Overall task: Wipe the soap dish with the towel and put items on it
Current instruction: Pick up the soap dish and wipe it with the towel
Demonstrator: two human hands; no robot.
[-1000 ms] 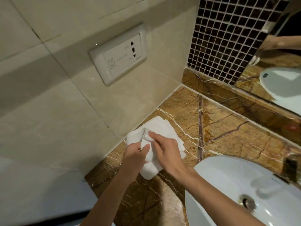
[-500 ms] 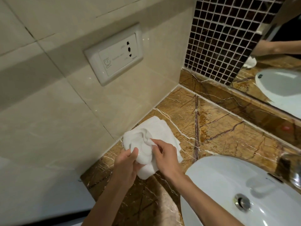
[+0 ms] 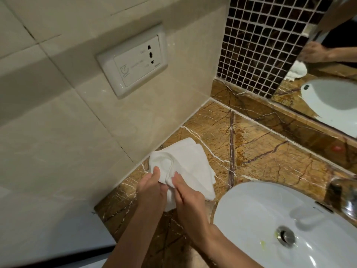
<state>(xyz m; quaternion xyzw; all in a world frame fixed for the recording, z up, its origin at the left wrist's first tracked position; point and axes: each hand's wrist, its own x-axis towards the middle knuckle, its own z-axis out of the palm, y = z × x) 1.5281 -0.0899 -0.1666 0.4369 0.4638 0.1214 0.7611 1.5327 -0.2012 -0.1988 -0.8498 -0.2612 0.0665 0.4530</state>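
A white towel (image 3: 190, 164) lies bunched on the brown marble counter (image 3: 270, 157), close to the beige tiled wall. My left hand (image 3: 152, 190) grips the towel's near left part, thumb on top. My right hand (image 3: 190, 198) pinches a fold of the same towel right beside it. The two hands nearly touch. No soap dish shows in this view; whether one lies under the towel cannot be told.
A white basin (image 3: 260, 209) with a metal drain (image 3: 286, 235) sits at the lower right, a chrome tap (image 3: 345, 198) over it. A white wall socket (image 3: 133, 60) is above the towel. Dark mosaic tiles (image 3: 257, 47) and a mirror (image 3: 332, 74) stand behind the counter.
Both hands have drawn a little toward me along the towel and gathered its near edge. The towel stays in the same spot by the wall.
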